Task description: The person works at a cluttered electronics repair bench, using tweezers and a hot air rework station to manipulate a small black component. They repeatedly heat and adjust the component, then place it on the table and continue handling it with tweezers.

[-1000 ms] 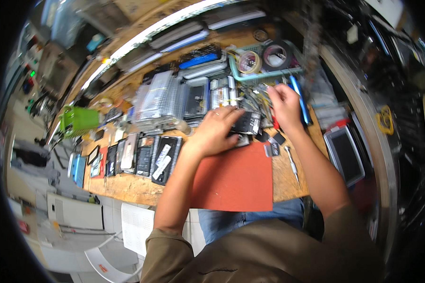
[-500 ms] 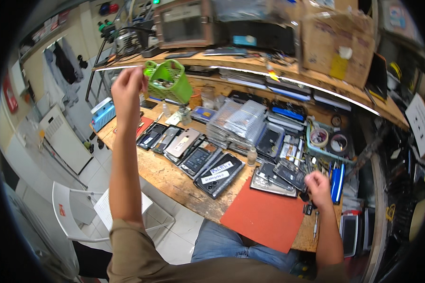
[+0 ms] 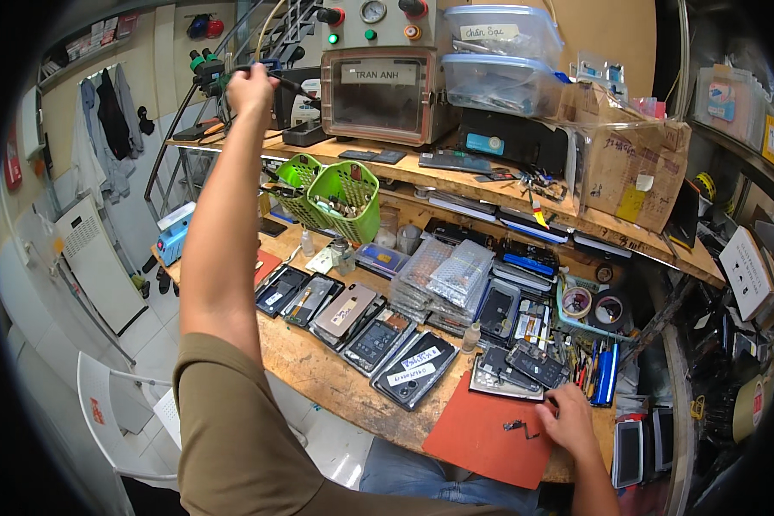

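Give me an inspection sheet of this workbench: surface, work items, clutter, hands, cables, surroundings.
Surface: brown wooden bench, with a flat red-orange mat at its front edge.
Work items: small, dark ribbon-like part lies on the mat; opened black rectangular phone lies behind it.
Clutter: stacked clear bubble-wrap packages; green perforated plastic baskets hold small items.
Hands: bare left hand is raised at a black rod-shaped tool, grip unclear; bare right hand is at the mat's right edge, contact unclear.
Cables: thin, pale curved cord above the left hand; ends unclear.
Surroundings: white chair left of the bench; brown cardboard box on the upper wooden shelf.
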`<state>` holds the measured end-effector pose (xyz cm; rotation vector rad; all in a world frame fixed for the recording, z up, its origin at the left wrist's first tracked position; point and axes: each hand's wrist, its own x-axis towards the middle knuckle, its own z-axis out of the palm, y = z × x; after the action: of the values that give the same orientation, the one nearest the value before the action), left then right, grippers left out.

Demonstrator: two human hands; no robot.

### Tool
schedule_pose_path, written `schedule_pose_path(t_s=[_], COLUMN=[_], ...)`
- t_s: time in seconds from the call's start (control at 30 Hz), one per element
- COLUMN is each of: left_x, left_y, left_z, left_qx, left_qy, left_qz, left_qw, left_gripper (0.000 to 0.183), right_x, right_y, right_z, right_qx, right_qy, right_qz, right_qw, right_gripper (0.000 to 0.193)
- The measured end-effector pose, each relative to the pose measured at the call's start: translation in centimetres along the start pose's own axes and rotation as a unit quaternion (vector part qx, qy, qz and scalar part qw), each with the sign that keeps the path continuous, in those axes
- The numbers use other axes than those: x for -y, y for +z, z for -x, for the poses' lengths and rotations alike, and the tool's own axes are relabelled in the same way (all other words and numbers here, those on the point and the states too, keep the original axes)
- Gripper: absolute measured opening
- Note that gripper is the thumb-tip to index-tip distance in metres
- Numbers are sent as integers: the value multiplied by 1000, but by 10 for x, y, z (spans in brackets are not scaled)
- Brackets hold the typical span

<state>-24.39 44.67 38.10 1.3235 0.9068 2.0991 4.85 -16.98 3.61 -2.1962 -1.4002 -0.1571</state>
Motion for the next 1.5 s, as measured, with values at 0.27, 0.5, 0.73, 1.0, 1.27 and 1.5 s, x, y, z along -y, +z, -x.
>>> schedule_pose_path(t_s=[0.27, 0.5, 0.73, 1.0, 1.27, 1.5], left_x=[-104, -56, -64, -127, -126, -113], left_y=[-126, -160, -156, -150, -159, -191], left_z=[-6, -8, -65, -62, 138, 468], left_qx=[-18, 94, 137, 200, 176, 182], left_qy=[214, 79, -27, 144, 63, -88], left_qz=[249, 334, 285, 317, 464, 439], left_qw=[944, 935, 948, 916, 866, 875], left_gripper=[19, 16, 12, 20, 15, 22], right_x=[18, 126, 157, 112, 117, 159], right_y=[-35, -46, -27, -25, -55, -29], right_z=[-41, -113, -99, -49, -30, -26], right_qx=[-21, 24, 88, 122, 76, 12], right_qy=[-27, -256, -365, -251, -309, -292], right_qz=[-129, -206, -208, -211, -252, -476], right_qw=[991, 944, 903, 937, 914, 830], right_gripper=[14, 14, 15, 12, 10, 38])
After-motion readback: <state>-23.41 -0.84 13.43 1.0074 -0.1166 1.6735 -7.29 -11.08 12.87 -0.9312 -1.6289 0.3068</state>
